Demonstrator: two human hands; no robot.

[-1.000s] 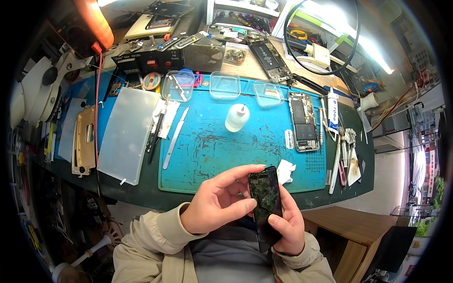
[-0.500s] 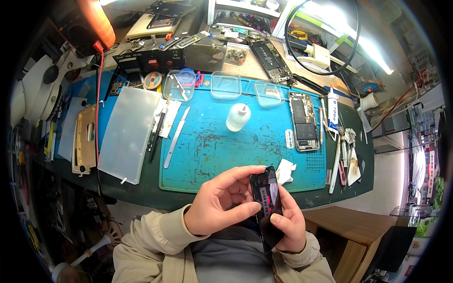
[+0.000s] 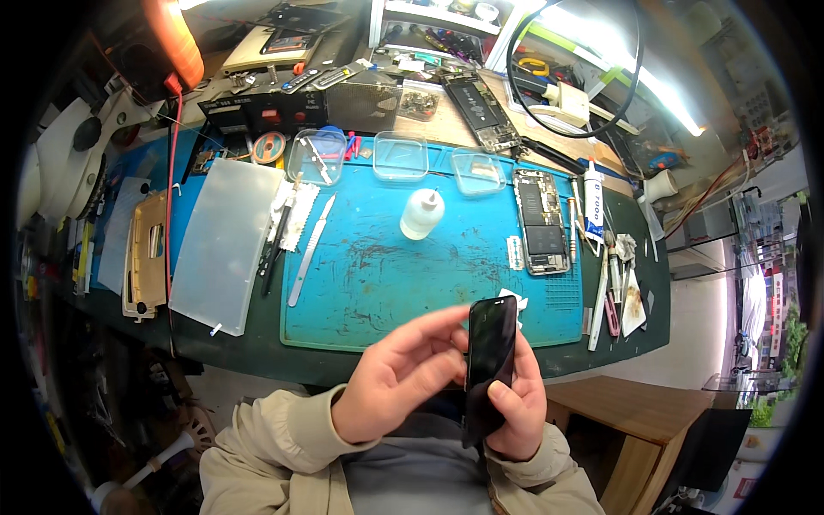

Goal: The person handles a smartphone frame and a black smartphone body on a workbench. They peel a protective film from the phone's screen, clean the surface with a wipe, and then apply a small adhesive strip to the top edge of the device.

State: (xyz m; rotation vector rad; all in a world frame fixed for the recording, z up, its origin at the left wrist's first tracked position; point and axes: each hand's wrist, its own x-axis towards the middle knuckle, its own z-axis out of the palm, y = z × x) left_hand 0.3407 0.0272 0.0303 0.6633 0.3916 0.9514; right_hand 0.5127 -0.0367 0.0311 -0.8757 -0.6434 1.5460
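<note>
A black phone screen panel (image 3: 491, 352) stands nearly upright in front of my chest, close to the near edge of the blue work mat (image 3: 378, 275). My right hand (image 3: 519, 408) grips its lower end, thumb across the glass. My left hand (image 3: 399, 378) holds the panel's left edge with fingertips near the top. A small piece of white tissue (image 3: 518, 299) lies on the mat just behind the panel. An opened phone body (image 3: 541, 221) lies on the mat's right side.
A white squeeze bottle (image 3: 421, 213) stands mid-mat. Three clear plastic dishes (image 3: 400, 156) line the mat's far edge. A translucent white sheet (image 3: 225, 242), tweezers and a spudger (image 3: 309, 251) lie at left. Tools and a glue tube (image 3: 594, 202) lie at right. A microscope (image 3: 60, 163) stands far left.
The panel has turned from facing me to more edge-on and upright. My left fingers have shifted up along its left edge.
</note>
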